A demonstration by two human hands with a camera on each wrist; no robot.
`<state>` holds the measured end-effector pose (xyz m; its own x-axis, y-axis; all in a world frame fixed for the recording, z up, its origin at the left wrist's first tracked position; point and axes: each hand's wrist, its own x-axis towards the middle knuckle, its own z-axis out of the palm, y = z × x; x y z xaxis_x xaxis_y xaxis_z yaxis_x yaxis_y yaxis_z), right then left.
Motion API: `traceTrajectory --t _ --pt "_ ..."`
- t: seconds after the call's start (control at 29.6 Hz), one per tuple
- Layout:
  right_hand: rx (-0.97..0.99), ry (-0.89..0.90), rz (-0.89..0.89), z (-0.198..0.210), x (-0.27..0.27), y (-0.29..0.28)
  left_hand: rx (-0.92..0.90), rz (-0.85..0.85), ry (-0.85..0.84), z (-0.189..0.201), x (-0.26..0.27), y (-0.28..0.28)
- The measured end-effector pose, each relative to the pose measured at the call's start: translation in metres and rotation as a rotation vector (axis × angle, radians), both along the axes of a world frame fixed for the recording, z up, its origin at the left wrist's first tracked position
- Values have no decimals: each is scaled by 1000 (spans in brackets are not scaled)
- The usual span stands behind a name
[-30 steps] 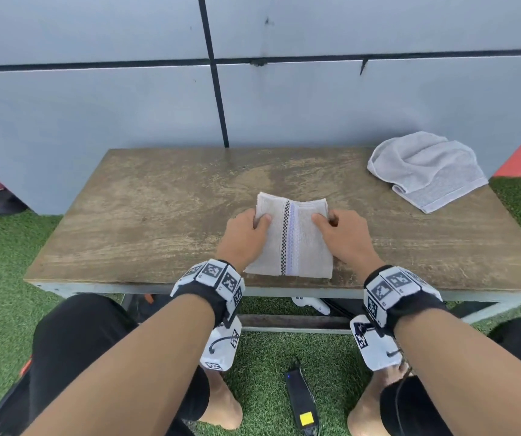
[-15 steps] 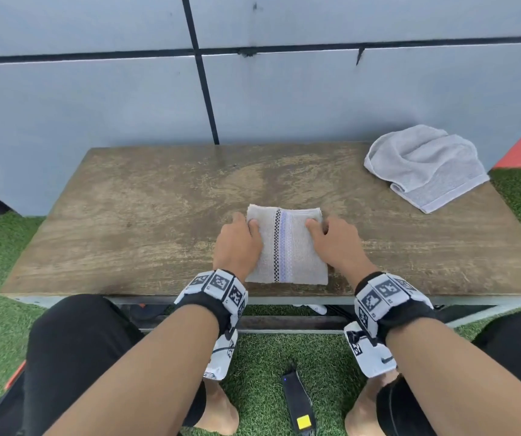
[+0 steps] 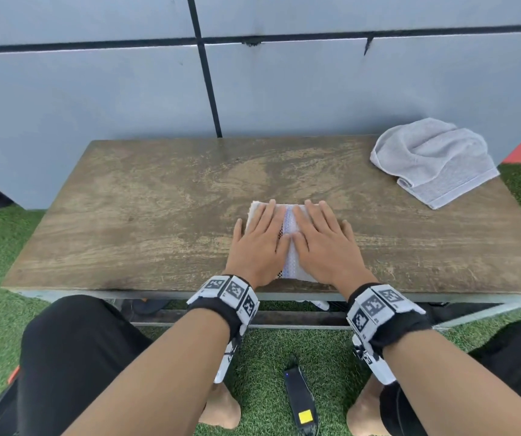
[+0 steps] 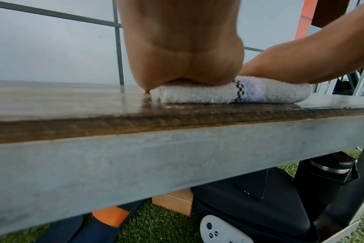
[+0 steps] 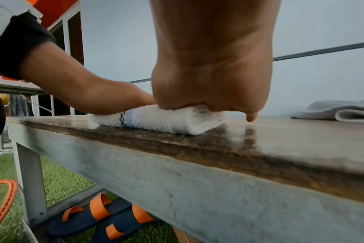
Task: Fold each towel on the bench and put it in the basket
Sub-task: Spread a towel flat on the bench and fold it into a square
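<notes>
Left grip: the left hand [image 3: 260,243] lay flat, palm down, fingers straight and spread wide, and pressed on the left half of the folded towel [image 3: 291,243]; it clasped nothing.
Right grip: the right hand [image 3: 325,243] lay the same way, fingers straight and spread, and pressed on the right half of that towel; it clasped nothing either.
Hands together: they sat side by side, thumbs nearly meeting over the towel's middle stripe.
Left wrist view: the heel of the left hand [image 4: 187,54] bore down on the towel [image 4: 197,94], which showed as a thick white wad with a black checked line and a pale blue band.
Right wrist view: the heel of the right hand [image 5: 214,74] squashed the towel's [image 5: 162,120] rolled end.
Folded towel: it lay on the table [image 3: 146,215], near the front edge, about midway along it.
Second towel: a grey towel [image 3: 435,162], crumpled and loosely doubled, lay at the table's far right corner, well apart from the hands.
Under the table: navy and orange sandals [image 5: 102,218] lay on green turf [image 3: 268,354].
Behind: a grey panelled wall [image 3: 95,99].
</notes>
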<state>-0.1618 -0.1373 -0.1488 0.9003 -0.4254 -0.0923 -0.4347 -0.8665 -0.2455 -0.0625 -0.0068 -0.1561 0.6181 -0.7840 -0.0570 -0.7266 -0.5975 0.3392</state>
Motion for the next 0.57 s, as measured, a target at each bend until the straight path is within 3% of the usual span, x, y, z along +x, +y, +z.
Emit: traceTrajectory --t 0.17,0.34,0.4,0.47,0.57 --pt "-78 75 -28 11 3 0 15 46 -79 1 5 -2" --pt "-272 203 -173 42 4 2 -56 264 -243 22 19 6" --pt "-306 158 -191 46 1 2 -116 289 -215 27 15 8" --pt "-352 2 -178 42 -4 4 -128 296 -133 24 3 8" --pt "-174 -109 -23 24 -10 13 -83 326 -19 10 -15 5"
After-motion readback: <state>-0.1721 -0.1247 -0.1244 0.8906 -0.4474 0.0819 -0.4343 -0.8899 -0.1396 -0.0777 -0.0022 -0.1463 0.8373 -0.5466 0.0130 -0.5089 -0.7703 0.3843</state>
